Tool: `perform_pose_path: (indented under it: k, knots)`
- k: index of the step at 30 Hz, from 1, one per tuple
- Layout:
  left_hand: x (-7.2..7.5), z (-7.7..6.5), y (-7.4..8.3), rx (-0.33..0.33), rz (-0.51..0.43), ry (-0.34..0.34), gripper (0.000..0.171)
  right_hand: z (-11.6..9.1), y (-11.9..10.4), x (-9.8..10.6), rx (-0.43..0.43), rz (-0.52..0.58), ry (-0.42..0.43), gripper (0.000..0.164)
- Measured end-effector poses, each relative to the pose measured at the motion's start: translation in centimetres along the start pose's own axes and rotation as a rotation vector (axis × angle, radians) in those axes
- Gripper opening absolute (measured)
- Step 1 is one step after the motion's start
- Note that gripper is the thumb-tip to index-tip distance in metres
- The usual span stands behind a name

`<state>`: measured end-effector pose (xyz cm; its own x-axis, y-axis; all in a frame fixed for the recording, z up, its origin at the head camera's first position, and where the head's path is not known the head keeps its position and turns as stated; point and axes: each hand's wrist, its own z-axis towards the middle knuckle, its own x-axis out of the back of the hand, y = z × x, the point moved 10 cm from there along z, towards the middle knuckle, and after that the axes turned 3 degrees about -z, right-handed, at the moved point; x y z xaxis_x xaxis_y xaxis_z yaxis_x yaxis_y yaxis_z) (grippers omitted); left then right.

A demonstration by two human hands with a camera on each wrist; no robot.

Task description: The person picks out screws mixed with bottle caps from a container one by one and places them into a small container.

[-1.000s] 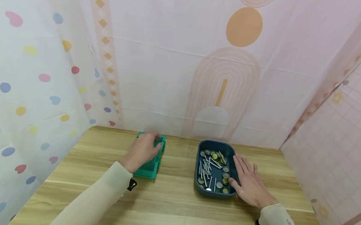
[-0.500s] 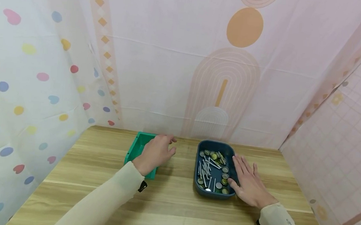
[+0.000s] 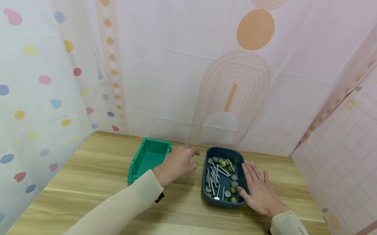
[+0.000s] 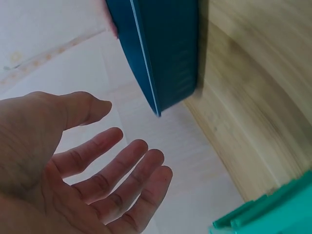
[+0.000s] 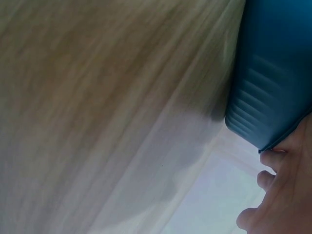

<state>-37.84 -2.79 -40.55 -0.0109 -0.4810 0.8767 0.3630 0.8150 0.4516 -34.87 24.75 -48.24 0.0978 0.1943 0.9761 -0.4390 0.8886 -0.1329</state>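
My left hand (image 3: pixel 177 164) hovers between two containers, fingers relaxed and apart. The left wrist view shows its palm (image 4: pixel 63 165) with nothing in it. Just left of it stands a green plastic bin (image 3: pixel 133 165), whose visible inside holds nothing; the forearm covers part of its near right side. To the right is a dark blue tub (image 3: pixel 227 151) with several long metal bolts or nails (image 3: pixel 214 176) and several round bottle caps (image 3: pixel 234 177). My right hand (image 3: pixel 262 193) rests on the tub's right rim with straight fingers, thumb over the edge.
Both containers stand on a wood-grain table (image 3: pixel 183 220). Behind the table hangs a patterned cloth (image 3: pixel 165 75), with a dotted cloth (image 3: pixel 42 120) on the left and a checked one (image 3: pixel 374 121) on the right.
My left hand has moved right, from over the green bin to the gap beside the blue tub, uncovering more of the bin. The right hand has stayed on the tub's rim.
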Motion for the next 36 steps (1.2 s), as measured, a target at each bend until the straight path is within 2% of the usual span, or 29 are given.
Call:
perform_pose_path:
  k: [15,28,36]
  knots:
    - [-2.9,0.6,3.8,-0.148,0.059,-0.059,0.033,0.2,0.1,0.0,0.004,-0.013,-0.002,0.086]
    - [-5.1,1.4,6.3,-0.227,0.193,-0.130,0.032,0.3,0.2,0.1,0.006,-0.023,-0.008,0.088]
    - [-6.1,1.8,7.7,-0.330,0.346,-0.198,0.033,0.3,0.2,0.2,0.003,-0.011,-0.013,0.089]
